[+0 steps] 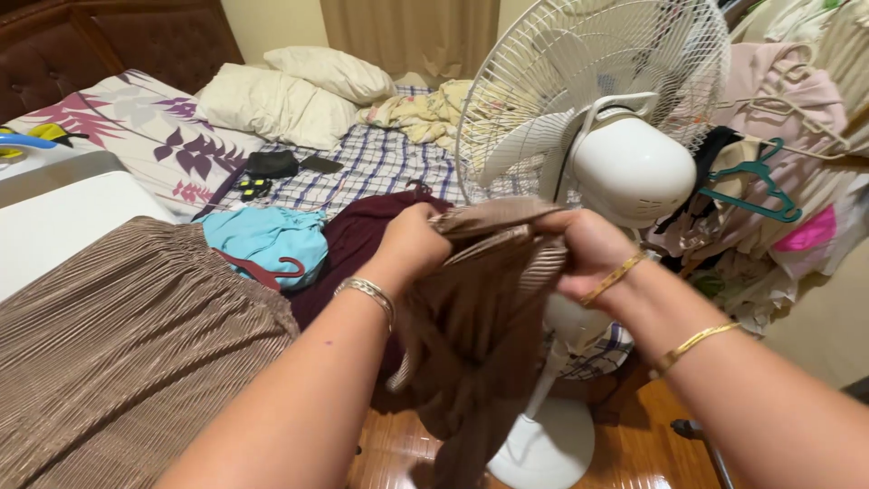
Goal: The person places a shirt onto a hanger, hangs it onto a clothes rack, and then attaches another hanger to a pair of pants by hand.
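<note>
My left hand (412, 243) and my right hand (588, 252) both grip the top edge of a brown pleated garment (475, 335), which hangs down between my arms in front of a white standing fan (625, 154). Each wrist wears a bangle. A larger piece of brown pleated fabric (118, 353) lies spread on a white board (63, 222) at the left, apart from both hands. Behind my left hand lie a maroon garment (348, 244) and a light blue cloth (267, 237) with a dark red hanger (272, 270) on it.
A bed (380, 163) with a checked sheet, cream pillows (290, 95) and a floral pillow (145, 127) fills the background. Heaped clothes and a teal hanger (756, 186) stand at the right. The fan's round base (548, 448) rests on a glossy wooden floor (652, 444).
</note>
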